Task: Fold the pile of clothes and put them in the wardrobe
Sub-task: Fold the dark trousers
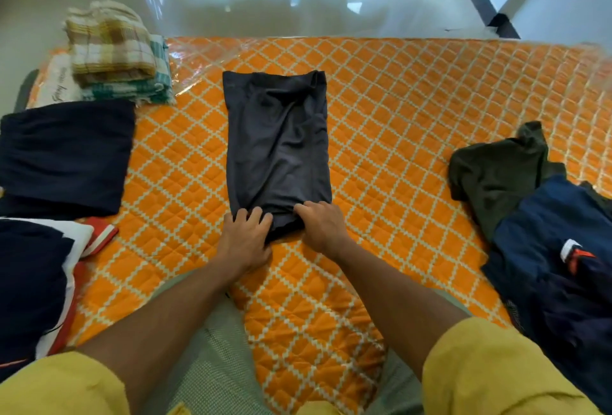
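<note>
Dark cursive writing runs across a white cushion-like item [59,82] at the far left, but it is too small to read. Both bare forearms reach forward from yellow sleeves. The left hand [246,239] and right hand [319,224] sit side by side, fingers curled over the near end of a dark grey folded garment [278,143], grasping it. This garment lies lengthwise in the middle of an orange quilted mattress with a white lattice pattern [397,116]. A stack of checked towels [112,54] and a folded navy garment [66,153] lie left; a loose pile of dark green and navy clothes [530,216] lies right.
</note>
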